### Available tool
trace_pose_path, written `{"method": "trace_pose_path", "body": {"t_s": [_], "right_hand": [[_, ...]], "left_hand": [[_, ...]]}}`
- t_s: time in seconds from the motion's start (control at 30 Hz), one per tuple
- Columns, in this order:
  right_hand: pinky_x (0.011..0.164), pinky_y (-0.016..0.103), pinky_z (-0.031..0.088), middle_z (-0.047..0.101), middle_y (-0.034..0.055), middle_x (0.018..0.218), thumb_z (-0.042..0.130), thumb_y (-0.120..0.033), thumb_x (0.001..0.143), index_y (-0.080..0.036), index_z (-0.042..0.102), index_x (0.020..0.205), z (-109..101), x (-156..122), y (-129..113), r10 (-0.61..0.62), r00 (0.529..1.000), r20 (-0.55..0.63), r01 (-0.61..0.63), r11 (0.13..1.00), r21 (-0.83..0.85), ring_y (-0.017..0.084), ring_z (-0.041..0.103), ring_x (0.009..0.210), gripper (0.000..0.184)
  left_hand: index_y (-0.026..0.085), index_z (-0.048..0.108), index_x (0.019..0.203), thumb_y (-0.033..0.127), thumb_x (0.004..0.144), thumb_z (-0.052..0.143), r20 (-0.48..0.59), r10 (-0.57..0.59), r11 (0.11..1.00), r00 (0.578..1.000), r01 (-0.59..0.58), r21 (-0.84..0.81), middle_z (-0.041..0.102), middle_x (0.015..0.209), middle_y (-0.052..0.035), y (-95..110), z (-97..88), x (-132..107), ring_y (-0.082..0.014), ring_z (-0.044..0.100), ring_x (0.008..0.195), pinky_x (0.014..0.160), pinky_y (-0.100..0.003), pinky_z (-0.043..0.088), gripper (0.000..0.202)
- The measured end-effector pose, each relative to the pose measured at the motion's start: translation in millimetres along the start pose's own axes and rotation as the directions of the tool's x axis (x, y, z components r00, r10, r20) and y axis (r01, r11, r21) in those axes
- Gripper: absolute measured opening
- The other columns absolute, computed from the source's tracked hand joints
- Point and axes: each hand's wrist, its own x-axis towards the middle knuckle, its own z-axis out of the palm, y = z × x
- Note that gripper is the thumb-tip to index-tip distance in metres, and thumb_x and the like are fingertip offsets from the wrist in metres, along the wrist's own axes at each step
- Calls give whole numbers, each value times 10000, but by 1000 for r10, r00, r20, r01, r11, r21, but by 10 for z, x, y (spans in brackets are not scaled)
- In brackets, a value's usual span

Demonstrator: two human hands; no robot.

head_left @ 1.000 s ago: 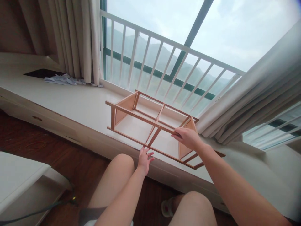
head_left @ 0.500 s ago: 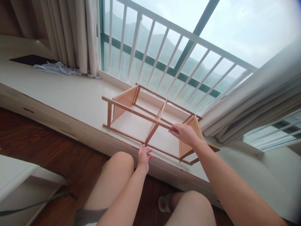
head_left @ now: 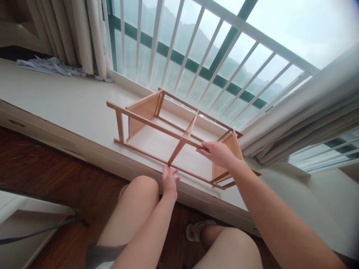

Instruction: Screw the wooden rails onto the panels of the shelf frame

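A light-brown wooden shelf frame (head_left: 148,122) lies on its side on the white window sill (head_left: 81,101), with a panel near each end and a crossbar in the middle. My right hand (head_left: 217,152) is closed around its upper front rail, right of the crossbar. Below, my left hand (head_left: 169,183) reaches up to the lower front rail where the crossbar meets it. Its foremost fingertips are together at that joint and the other fingers are loosely bent apart. Whatever may be between those fingertips is too small to make out.
White railing bars (head_left: 196,56) and the window stand right behind the frame. Curtains (head_left: 81,37) hang at both sides. Crumpled paper strips (head_left: 53,67) lie on the sill at left. My knees are close to the sill's front. A white piece of furniture (head_left: 25,228) stands lower left.
The view has shifted a little, so the frame appears slightly larger and farther left. My right hand keeps its hold on the upper rail. My left hand stays at the lower joint.
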Motion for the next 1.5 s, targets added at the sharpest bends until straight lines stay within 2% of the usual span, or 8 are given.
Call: {"method": "trace_pose_path", "body": {"t_s": [0.1, 0.3, 0.47, 0.73, 1.0, 1.33, 1.5], "right_hand": [[571, 266, 258, 572, 18, 649, 368, -600, 965, -210, 552, 724, -14, -12, -40, 24, 999, 30, -23, 1000, -16, 143, 486, 603, 494], [585, 273, 272, 609, 25, 701, 335, -604, 971, -219, 582, 764, -39, -80, -101, 44, 995, 88, -39, 998, -58, 160, 529, 655, 502], [585, 277, 266, 626, 36, 718, 285, -614, 979, -222, 581, 766, -94, -125, -149, 5, 992, 126, 5, 997, -78, 167, 533, 656, 535], [566, 273, 244, 588, 22, 664, 297, -643, 965, -217, 540, 709, -3, -118, -69, -3, 999, 53, 7, 997, -83, 151, 473, 600, 553], [576, 268, 244, 586, 9, 672, 360, -596, 973, -214, 509, 707, 89, -134, 74, -49, 999, -16, 48, 998, -48, 146, 477, 615, 488], [584, 269, 256, 622, 12, 719, 411, -587, 963, -217, 541, 750, 164, -108, 146, -74, 997, 11, 74, 996, -50, 152, 518, 657, 446], [586, 269, 264, 635, 14, 746, 444, -594, 947, -220, 559, 756, 137, -120, 161, -68, 997, 25, 69, 998, -14, 153, 526, 677, 436]], "left_hand": [[209, 369, 1443, 236, 780, 591, -11, -7, 999, 1000, 7, 32, 378, 1518, -110, 12, 14, 10, -233, 565, 1185, 624, -203, 523, 700], [219, 412, 1413, 243, 759, 595, -23, 11, 1000, 1000, -11, 1, 438, 1469, -104, 42, 38, -10, -208, 600, 1112, 580, -199, 515, 679], [226, 425, 1411, 237, 755, 601, -27, 12, 1000, 1000, -13, -14, 475, 1428, -113, 24, 49, -9, -186, 624, 1042, 581, -196, 507, 679], [245, 453, 1393, 253, 764, 604, -24, 23, 1000, 999, -23, -16, 469, 1427, -106, -17, 41, -12, -187, 618, 1057, 586, -188, 500, 646], [240, 426, 1419, 243, 741, 631, -20, 6, 1000, 1000, -6, 2, 436, 1463, -109, -25, 49, -18, -236, 548, 1201, 634, -209, 534, 708], [214, 403, 1433, 247, 755, 641, 17, 1, 1000, 1000, -1, 7, 350, 1530, -133, 17, 81, -61, -249, 503, 1279, 675, -216, 554, 720], [240, 417, 1425, 257, 763, 634, 21, 20, 999, 1000, -21, 48, 355, 1531, -114, -21, 55, -27, -253, 472, 1305, 685, -218, 562, 696]]}}
